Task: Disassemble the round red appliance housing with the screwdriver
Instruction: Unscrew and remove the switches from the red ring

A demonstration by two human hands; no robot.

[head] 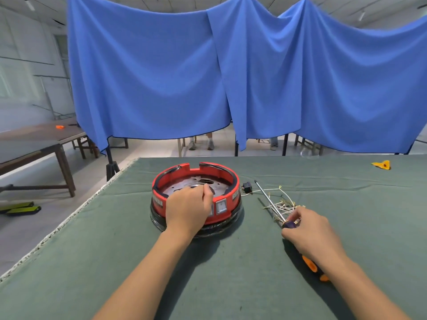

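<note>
Gripping the screwdriver (275,207) handle, the right hand (314,234) is resting on the table (231,262), well right of the red housing (196,195), where the left hand (188,207) is curling its fingers over the near rim.

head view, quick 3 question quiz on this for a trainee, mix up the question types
1. True or false: the right hand grips the screwdriver by its handle.
2. Where is the left hand?
A. flat on the green table cloth
B. over the front rim of the red housing, fingers reaching inside
C. on the yellow object at the far right
3. Fill in: the bundle of loose wires lies to the ____ of the housing, under the screwdriver shaft.

Key: 1 true; 2 B; 3 right
</note>
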